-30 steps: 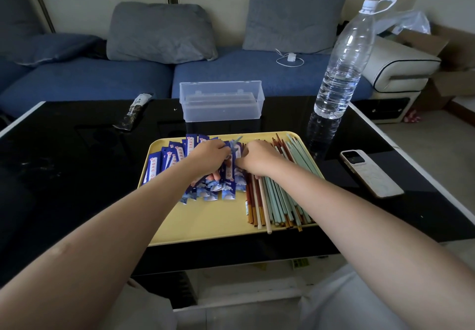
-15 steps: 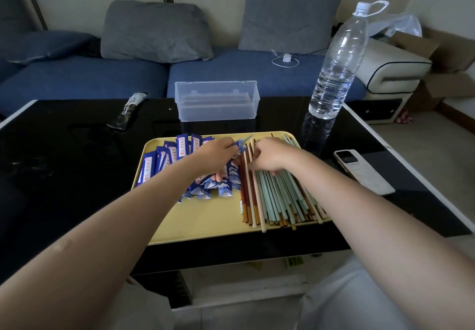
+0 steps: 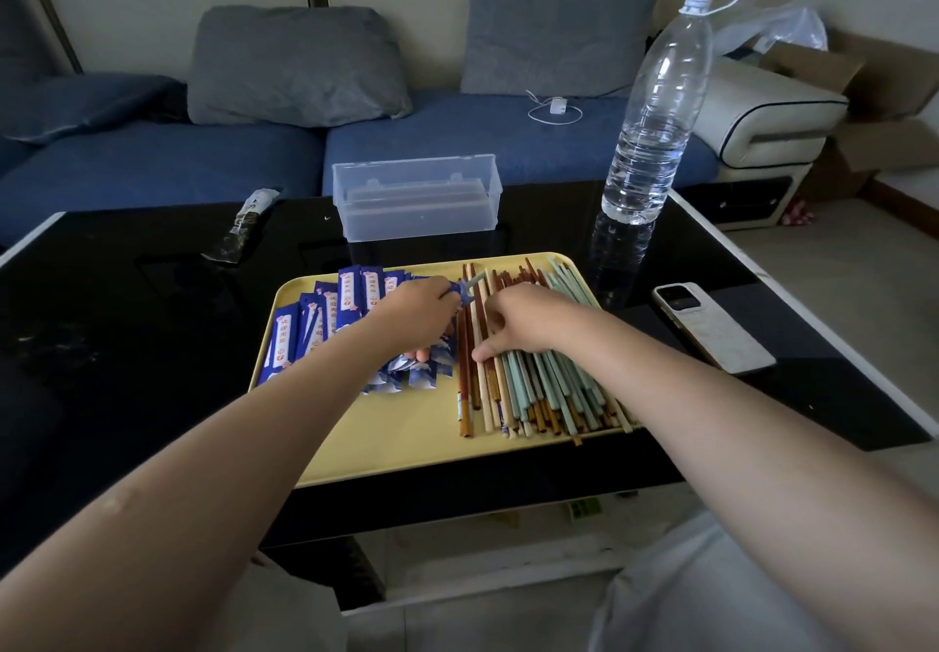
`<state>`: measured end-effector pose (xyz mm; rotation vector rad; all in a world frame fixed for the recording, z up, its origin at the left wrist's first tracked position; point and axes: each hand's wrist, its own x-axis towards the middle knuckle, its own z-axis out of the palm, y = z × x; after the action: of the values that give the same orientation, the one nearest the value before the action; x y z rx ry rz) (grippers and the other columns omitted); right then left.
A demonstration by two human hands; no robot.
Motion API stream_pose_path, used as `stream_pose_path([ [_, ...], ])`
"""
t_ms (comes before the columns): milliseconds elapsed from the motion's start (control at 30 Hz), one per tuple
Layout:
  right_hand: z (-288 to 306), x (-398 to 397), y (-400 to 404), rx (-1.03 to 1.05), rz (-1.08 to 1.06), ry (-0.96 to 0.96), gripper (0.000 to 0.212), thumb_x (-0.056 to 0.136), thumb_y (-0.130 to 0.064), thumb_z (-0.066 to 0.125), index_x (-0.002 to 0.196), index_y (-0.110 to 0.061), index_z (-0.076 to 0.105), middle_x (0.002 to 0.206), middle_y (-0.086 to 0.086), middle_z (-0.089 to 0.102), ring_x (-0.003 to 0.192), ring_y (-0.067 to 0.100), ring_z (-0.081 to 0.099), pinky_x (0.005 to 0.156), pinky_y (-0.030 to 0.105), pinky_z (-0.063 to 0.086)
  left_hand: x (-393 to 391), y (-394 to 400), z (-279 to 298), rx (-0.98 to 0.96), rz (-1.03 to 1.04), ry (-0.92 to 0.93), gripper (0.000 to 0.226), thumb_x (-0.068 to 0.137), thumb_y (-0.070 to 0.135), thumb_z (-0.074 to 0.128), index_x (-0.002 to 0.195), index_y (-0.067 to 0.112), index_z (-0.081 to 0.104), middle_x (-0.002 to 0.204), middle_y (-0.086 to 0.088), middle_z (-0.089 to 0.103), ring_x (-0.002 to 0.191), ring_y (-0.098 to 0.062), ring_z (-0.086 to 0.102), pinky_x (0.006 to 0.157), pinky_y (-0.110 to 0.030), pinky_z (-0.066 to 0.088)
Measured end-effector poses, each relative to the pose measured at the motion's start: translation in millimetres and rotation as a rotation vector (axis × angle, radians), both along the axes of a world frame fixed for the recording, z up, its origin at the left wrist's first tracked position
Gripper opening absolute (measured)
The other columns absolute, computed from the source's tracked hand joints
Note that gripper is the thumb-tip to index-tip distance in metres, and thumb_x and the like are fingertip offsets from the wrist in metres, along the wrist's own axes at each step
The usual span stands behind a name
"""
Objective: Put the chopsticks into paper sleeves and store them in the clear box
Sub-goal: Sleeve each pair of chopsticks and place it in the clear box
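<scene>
A yellow tray (image 3: 396,438) lies on the black table. On its left half is a fanned pile of blue paper sleeves (image 3: 325,316). On its right half lies a heap of chopsticks (image 3: 538,387), brown, beige and pale green. My left hand (image 3: 416,311) rests on the sleeves and pinches one blue sleeve (image 3: 465,292) whose end sticks out toward the chopsticks. My right hand (image 3: 523,326) lies palm down on the chopsticks, fingers curled around a few of them. The clear box (image 3: 414,201) stands open behind the tray.
A tall water bottle (image 3: 655,107) stands at the back right of the table. A white phone (image 3: 711,334) lies right of the tray. A dark wrapper (image 3: 244,232) lies at the back left. A blue sofa with grey cushions is behind the table.
My right hand has moved from beside the left hand onto the chopstick heap. My left hand stays on the sleeves, still pinching one. The camera has shifted slightly.
</scene>
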<state>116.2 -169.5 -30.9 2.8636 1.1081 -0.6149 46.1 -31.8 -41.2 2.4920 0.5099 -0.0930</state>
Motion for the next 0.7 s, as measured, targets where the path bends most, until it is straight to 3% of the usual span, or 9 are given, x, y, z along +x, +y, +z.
stream_pose_path([
  [67,5.2,3.3,-7.0,0.045,-0.027,-0.009,0.045,0.087,-0.057,0.068,0.108,-0.018,0.060,0.096,-0.002,0.060,0.087,0.017,0.058,0.072,0.031,0.046,1.0,-3.3,0.3,-0.136,0.034,-0.009,0.023,0.106,0.022,0.038,0.112,0.009,0.056,0.102,-0.010,0.065,0.077,-0.019,0.065,0.062,-0.029,0.054],
  [133,12.0,8.5,-18.0,0.044,-0.076,-0.049,0.036,0.093,-0.051,0.064,0.102,-0.017,0.060,0.088,0.000,0.060,0.076,0.015,0.058,0.063,0.028,0.044,2.2,-8.8,2.6,-0.156,0.002,0.047,0.023,0.107,0.024,0.037,0.104,0.007,0.053,0.079,-0.006,0.068,0.051,-0.016,0.062,0.045,-0.026,0.047],
  [200,16.1,14.6,-30.5,-0.020,-0.158,-0.042,0.033,0.098,-0.043,0.060,0.092,-0.011,0.061,0.077,0.003,0.064,0.061,0.015,0.059,0.055,0.026,0.044,4.0,-14.6,7.8,-0.130,-0.024,0.159,0.025,0.107,0.025,0.036,0.107,0.006,0.051,0.079,-0.009,0.072,0.041,-0.013,0.059,0.040,-0.022,0.044],
  [333,14.1,17.1,-42.2,-0.151,-0.225,0.096,0.033,0.099,-0.040,0.060,0.101,-0.008,0.064,0.076,0.006,0.070,0.052,0.016,0.061,0.051,0.026,0.048,4.1,-23.7,9.4,-0.045,-0.067,0.261,0.027,0.107,0.022,0.037,0.111,0.000,0.052,0.080,-0.011,0.071,0.037,-0.011,0.058,0.040,-0.020,0.045],
  [500,5.4,13.4,-37.5,-0.054,-0.240,0.003,0.027,0.102,-0.032,0.055,0.087,-0.009,0.054,0.075,0.006,0.064,0.052,0.015,0.058,0.048,0.024,0.044,3.8,-28.3,2.0,-0.032,0.068,0.077,0.028,0.106,0.019,0.039,0.123,0.001,0.052,0.083,-0.004,0.053,0.057,-0.010,0.054,0.045,-0.018,0.040],
  [600,1.7,12.2,-33.0,0.024,-0.261,-0.038,0.015,0.102,-0.024,0.053,0.095,-0.011,0.056,0.076,0.004,0.057,0.060,0.016,0.057,0.050,0.024,0.041,10.4,-23.1,-5.3,-0.051,0.039,0.086,0.032,0.105,0.022,0.039,0.121,0.001,0.057,0.075,-0.004,0.058,0.054,-0.015,0.059,0.042,-0.022,0.043],
  [700,-3.8,12.9,-27.2,0.063,-0.291,-0.036,0.022,0.100,-0.019,0.054,0.116,-0.006,0.064,0.080,0.003,0.053,0.069,0.017,0.056,0.059,0.024,0.043,13.1,-19.3,-5.5,-0.125,0.083,0.078,0.033,0.106,0.025,0.037,0.116,0.001,0.057,0.072,-0.009,0.064,0.049,-0.018,0.061,0.041,-0.026,0.046],
])
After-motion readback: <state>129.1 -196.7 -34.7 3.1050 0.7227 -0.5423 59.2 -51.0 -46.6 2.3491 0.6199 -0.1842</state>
